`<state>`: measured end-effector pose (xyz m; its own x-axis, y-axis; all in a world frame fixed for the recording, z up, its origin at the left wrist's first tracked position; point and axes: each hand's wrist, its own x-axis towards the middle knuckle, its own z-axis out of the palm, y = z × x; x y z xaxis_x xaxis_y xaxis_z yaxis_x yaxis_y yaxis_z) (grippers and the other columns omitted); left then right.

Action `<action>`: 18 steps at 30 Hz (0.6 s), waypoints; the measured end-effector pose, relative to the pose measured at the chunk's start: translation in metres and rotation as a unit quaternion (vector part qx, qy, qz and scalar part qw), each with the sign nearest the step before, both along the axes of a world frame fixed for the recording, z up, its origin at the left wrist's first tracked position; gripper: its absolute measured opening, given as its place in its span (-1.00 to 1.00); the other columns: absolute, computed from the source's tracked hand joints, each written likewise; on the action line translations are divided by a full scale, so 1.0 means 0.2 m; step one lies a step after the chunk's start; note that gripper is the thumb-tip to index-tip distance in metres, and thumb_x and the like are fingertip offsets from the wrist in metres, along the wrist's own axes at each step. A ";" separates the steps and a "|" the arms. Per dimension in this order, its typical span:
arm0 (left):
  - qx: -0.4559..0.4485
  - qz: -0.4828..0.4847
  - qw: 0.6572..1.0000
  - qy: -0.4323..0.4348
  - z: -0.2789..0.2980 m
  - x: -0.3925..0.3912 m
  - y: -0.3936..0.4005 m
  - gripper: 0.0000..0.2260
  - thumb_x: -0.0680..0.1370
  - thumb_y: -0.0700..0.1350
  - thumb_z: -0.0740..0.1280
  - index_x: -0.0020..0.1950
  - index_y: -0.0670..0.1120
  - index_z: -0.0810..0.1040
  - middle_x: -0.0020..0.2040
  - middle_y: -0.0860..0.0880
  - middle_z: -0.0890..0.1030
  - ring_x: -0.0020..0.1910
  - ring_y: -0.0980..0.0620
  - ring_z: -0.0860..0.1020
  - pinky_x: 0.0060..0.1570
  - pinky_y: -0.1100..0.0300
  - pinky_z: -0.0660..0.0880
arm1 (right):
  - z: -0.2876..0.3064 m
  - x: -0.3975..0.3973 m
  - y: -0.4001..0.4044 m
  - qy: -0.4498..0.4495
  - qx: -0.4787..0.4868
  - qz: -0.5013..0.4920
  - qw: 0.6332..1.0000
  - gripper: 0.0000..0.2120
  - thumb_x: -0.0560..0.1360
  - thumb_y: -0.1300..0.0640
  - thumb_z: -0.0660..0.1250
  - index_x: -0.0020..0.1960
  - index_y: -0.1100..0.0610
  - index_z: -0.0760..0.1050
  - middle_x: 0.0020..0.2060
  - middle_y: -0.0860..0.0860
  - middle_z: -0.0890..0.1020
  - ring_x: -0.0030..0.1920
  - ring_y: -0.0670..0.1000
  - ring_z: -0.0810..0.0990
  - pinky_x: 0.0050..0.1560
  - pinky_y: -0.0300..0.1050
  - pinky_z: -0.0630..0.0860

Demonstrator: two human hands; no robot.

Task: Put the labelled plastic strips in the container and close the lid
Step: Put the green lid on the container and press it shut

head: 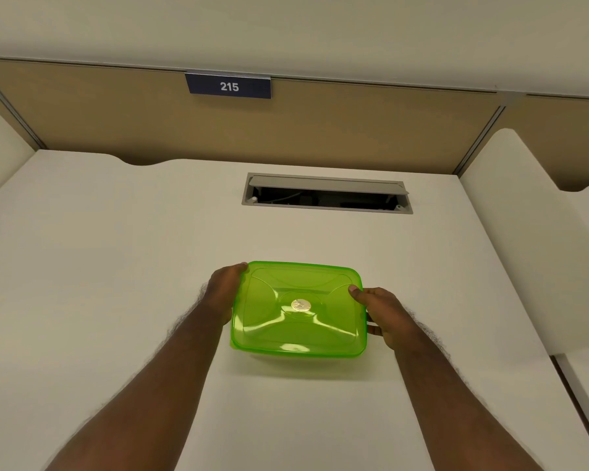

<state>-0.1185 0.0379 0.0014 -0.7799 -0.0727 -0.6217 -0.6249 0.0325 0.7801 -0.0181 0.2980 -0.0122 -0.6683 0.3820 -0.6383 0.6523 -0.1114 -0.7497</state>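
A translucent green plastic container (269, 334) sits on the white desk, with its green lid (300, 290) on top and a round gold sticker at the lid's centre. My left hand (223, 294) grips the container's left side, fingers at the far left corner. My right hand (380, 314) holds the right side, thumb resting on the lid's edge. I see no labelled plastic strips; the container's inside is hidden under the lid.
The white desk (116, 266) has an open cable tray slot (327, 195) in its surface behind the container. A tan partition (354, 130) with a blue "215" sign (228, 86) stands at the back. White side dividers rise left and right.
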 end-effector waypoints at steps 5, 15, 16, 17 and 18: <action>-0.020 -0.015 1.000 0.008 -0.01 -0.01 -0.01 -0.83 0.55 -0.01 0.34 -0.13 -0.09 0.55 0.00 -0.20 0.61 -0.07 -0.14 0.57 -0.08 0.05 0.50 | -0.01 -0.02 -0.01 -0.003 0.018 0.004 1.000 -0.58 0.43 -0.11 0.41 0.09 0.20 0.53 0.02 0.15 0.66 -0.04 0.13 0.64 -0.19 -0.06 0.58; -0.074 -0.027 0.997 0.004 -0.10 -0.06 -0.02 -0.61 0.54 0.01 0.34 0.23 -0.25 0.52 0.24 -0.27 0.55 0.22 -0.24 0.51 0.25 -0.16 0.45 | 0.03 -0.09 -0.01 -0.007 0.013 -0.018 1.000 -0.68 0.48 -0.17 0.32 -0.06 0.10 0.53 -0.06 0.11 0.62 -0.09 0.11 0.58 -0.18 -0.05 0.55; -0.069 -0.024 0.997 0.002 -0.09 -0.06 -0.03 -0.60 0.54 0.00 0.35 0.25 -0.25 0.52 0.25 -0.25 0.56 0.20 -0.22 0.52 0.24 -0.13 0.46 | 0.04 -0.10 -0.01 -0.010 -0.003 -0.022 1.000 -0.70 0.48 -0.14 0.33 -0.05 0.10 0.53 -0.09 0.09 0.62 -0.11 0.09 0.58 -0.15 -0.04 0.54; -0.060 -0.023 0.998 -0.001 -0.09 -0.06 -0.03 -0.61 0.55 -0.01 0.35 0.25 -0.25 0.51 0.23 -0.22 0.56 0.15 -0.19 0.52 0.18 -0.06 0.47 | 0.06 -0.11 0.00 -0.013 -0.019 -0.025 0.999 -0.72 0.48 -0.11 0.36 -0.04 0.11 0.53 -0.10 0.07 0.61 -0.13 0.07 0.57 -0.13 -0.04 0.54; -0.050 -0.026 0.998 -0.008 -0.08 -0.07 -0.03 -0.63 0.56 -0.03 0.34 0.26 -0.25 0.50 0.19 -0.19 0.56 0.10 -0.15 0.51 0.10 0.00 0.46 | 0.06 -0.12 0.02 -0.017 -0.028 -0.025 0.999 -0.72 0.47 -0.08 0.38 -0.02 0.13 0.54 -0.10 0.06 0.61 -0.13 0.05 0.57 -0.14 -0.04 0.54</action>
